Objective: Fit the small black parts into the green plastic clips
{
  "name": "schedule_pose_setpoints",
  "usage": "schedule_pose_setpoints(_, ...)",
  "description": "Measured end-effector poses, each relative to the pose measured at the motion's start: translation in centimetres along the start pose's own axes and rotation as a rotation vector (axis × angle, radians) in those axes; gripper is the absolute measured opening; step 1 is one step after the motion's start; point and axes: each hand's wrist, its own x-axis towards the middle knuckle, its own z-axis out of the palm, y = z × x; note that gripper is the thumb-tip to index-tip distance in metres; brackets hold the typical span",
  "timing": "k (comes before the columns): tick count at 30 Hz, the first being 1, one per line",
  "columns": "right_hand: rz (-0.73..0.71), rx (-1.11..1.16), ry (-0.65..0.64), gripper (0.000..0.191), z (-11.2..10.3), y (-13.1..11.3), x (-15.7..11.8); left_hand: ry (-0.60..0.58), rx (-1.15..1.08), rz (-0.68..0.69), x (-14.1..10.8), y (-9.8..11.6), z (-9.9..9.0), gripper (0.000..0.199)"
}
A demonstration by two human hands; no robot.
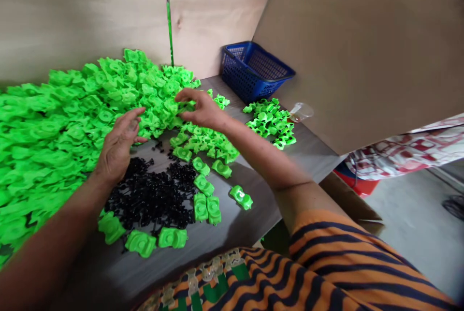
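Observation:
A large heap of bright green plastic pieces (72,122) covers the left of the table. My right hand (201,108) is over the heap's right edge, its fingers curled round a green piece (187,106). My left hand (121,144) hovers at the heap's near side with fingers apart and nothing in them. Below it lies a pile of small black parts (155,199). Several green car-shaped pieces lie along the black pile's right and near sides, one of them (241,197) apart to the right. Smaller green pieces (213,141) lie beneath my right forearm.
A blue basket (253,71) stands at the back against the boards. In front of it are a pile of green pieces with dark spots (271,122) and a clear plastic cup (301,112) on its side. A brown board (355,54) walls the right.

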Motion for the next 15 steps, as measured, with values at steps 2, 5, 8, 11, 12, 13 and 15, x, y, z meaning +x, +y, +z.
schedule_pose_setpoints(2, 0.077, -0.161, 0.088, 0.036, -3.8, 2.1, -0.3, -0.007, -0.065, -0.072, 0.0, 0.6, 0.1, 0.062)
schedule_pose_setpoints(5, 0.288, -0.438, 0.164, 0.04, -9.8, 5.1, -1.9, -0.035, -0.062, -0.114, -0.2, 1.4, 0.4, 0.058)
schedule_pose_setpoints(8, 0.537, -0.764, 0.226, 0.044, -14.9, 7.1, -4.0, -0.064, -0.043, -0.122, -0.2, 1.6, 0.5, 0.054)
schedule_pose_setpoints(11, 0.667, -0.916, 0.259, 0.043, -18.2, 8.1, -5.9, -0.085, -0.012, -0.117, -0.2, 1.5, 0.5, 0.051)
schedule_pose_setpoints(12, 0.68, -0.946, 0.265, 0.043, -18.9, 8.4, -6.3, -0.092, -0.005, -0.112, -0.2, 1.5, 0.4, 0.05)
schedule_pose_setpoints(13, 0.683, -0.974, 0.268, 0.042, -19.4, 8.7, -6.6, -0.099, 0.0, -0.107, -0.1, 1.5, 0.4, 0.049)
schedule_pose_setpoints(15, 0.687, -1.026, 0.269, 0.04, -20.0, 9.4, -6.8, -0.102, 0.005, -0.101, -0.1, 1.5, 0.3, 0.044)
